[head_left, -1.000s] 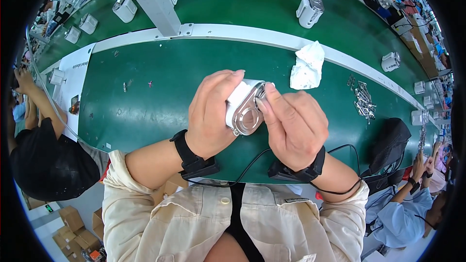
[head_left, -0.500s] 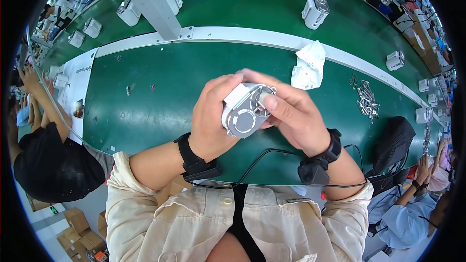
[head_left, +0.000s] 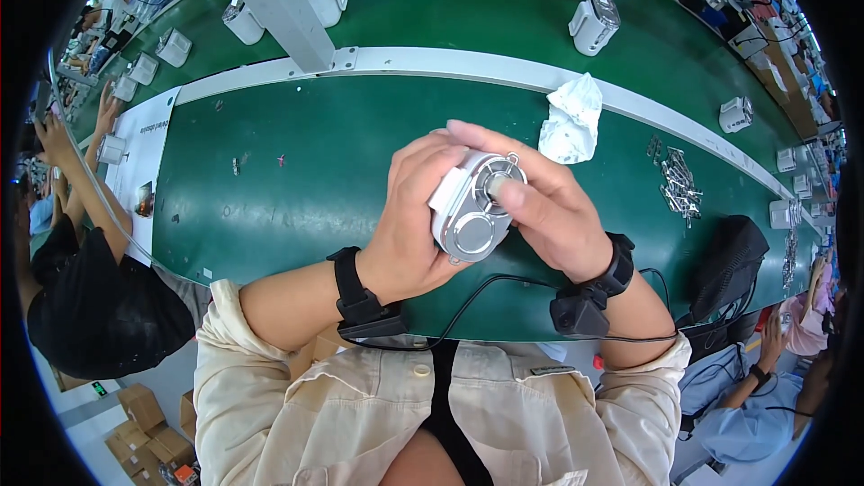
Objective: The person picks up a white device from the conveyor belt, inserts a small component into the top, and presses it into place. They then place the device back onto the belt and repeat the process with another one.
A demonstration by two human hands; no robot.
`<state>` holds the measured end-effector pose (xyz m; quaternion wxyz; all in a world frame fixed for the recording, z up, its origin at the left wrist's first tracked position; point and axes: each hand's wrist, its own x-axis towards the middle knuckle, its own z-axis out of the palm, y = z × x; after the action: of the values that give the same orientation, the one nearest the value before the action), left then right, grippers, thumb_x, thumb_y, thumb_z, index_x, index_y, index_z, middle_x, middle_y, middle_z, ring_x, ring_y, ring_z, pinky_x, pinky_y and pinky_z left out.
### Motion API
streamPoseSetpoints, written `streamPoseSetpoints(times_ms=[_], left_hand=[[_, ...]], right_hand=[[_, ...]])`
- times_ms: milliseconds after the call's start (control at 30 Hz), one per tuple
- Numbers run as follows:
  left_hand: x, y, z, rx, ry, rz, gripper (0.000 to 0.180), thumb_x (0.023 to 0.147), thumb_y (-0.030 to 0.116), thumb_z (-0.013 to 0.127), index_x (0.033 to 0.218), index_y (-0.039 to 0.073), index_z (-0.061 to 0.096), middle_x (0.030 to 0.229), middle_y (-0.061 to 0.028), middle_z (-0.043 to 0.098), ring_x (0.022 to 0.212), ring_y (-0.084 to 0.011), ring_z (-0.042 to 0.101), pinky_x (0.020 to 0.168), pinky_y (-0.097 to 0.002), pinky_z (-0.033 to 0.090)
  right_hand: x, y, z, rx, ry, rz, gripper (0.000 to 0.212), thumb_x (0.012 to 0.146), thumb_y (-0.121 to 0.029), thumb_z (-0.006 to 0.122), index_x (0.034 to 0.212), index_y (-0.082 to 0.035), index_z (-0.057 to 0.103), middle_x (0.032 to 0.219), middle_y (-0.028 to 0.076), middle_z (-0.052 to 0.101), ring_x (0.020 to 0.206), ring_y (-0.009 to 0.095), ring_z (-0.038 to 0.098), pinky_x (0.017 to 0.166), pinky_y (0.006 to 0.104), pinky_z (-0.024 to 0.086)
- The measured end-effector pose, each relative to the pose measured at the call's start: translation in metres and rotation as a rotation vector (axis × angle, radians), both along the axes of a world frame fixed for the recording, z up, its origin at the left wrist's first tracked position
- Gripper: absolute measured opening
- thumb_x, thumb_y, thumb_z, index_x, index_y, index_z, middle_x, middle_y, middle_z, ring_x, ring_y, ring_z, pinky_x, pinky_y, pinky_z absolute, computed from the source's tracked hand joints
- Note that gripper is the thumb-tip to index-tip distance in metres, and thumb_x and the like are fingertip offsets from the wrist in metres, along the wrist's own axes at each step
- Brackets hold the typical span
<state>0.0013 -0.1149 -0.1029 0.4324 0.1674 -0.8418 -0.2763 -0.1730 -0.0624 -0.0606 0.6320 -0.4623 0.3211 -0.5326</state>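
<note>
Over the near green table I hold a white-and-grey oval device (head_left: 473, 230) with two round parts on its top face. My left hand (head_left: 407, 207) wraps round its left side and underside. The thumb of my right hand (head_left: 560, 216) presses on the far round part, which has spokes and a ring. The other fingers of that hand curl behind the device, partly hidden. Small metal loops stick out at both ends of the top face. Each wrist wears a black strap with a small dark box.
Similar white devices, one of them a white canister (head_left: 594, 23), stand on the green belt beyond a white rail (head_left: 432, 59). Crumpled white cloth (head_left: 571, 119), a pile of metal parts (head_left: 681, 184) and a black bag (head_left: 731, 261) lie rightward. Black cables cross near me. People work on both sides.
The device in my hands has shifted slightly right and tilted, with its top face turned more toward me. The white devices on the belt have moved a little to the right.
</note>
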Motion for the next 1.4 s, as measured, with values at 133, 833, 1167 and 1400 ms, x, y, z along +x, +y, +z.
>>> streamPoseSetpoints(times_ms=[133,833,1167,1400], left_hand=[[-0.005,-0.001,-0.002,-0.046,0.034,0.002,0.086,0.071,0.013,0.083,0.137,0.005,0.027,0.131,-0.0219,0.04,0.12,-0.0354,0.046,0.098,-0.0433,0.04],[-0.008,-0.009,-0.018,0.253,-0.023,0.111,0.087,0.083,0.02,0.075,0.142,0.001,0.012,0.139,-0.0236,0.028,0.126,-0.0345,0.04,0.104,-0.0426,0.036],[-0.013,-0.012,0.004,0.087,0.071,0.234,0.084,0.084,0.03,0.072,0.14,-0.005,0.019,0.138,-0.025,0.029,0.13,-0.0369,0.032,0.109,-0.0448,0.028],[-0.001,-0.01,0.004,0.08,0.088,0.265,0.08,0.084,0.026,0.072,0.139,-0.003,0.022,0.137,-0.0248,0.032,0.127,-0.0375,0.035,0.107,-0.0456,0.03]], right_hand=[[0.001,0.002,-0.003,-0.106,0.129,-0.038,0.053,0.096,-0.023,0.054,0.139,0.005,0.041,0.138,0.016,0.047,0.123,0.02,0.05,0.102,0.0323,0.041],[0.015,-0.039,-0.002,0.113,-0.002,-0.142,0.029,0.097,-0.024,0.054,0.12,-0.007,0.058,0.107,0.003,0.059,0.097,0.012,0.058,0.081,0.0272,0.051],[-0.138,-0.208,-0.033,0.009,0.53,-0.571,0.037,0.098,-0.035,0.044,0.117,-0.008,0.06,0.101,0.006,0.064,0.096,0.016,0.061,0.081,0.0327,0.051],[-0.085,-0.243,-0.004,-0.562,1.605,-0.872,0.038,0.088,-0.031,0.061,0.117,-0.006,0.064,0.114,0.016,0.064,0.107,0.031,0.06,0.095,0.0389,0.046]])
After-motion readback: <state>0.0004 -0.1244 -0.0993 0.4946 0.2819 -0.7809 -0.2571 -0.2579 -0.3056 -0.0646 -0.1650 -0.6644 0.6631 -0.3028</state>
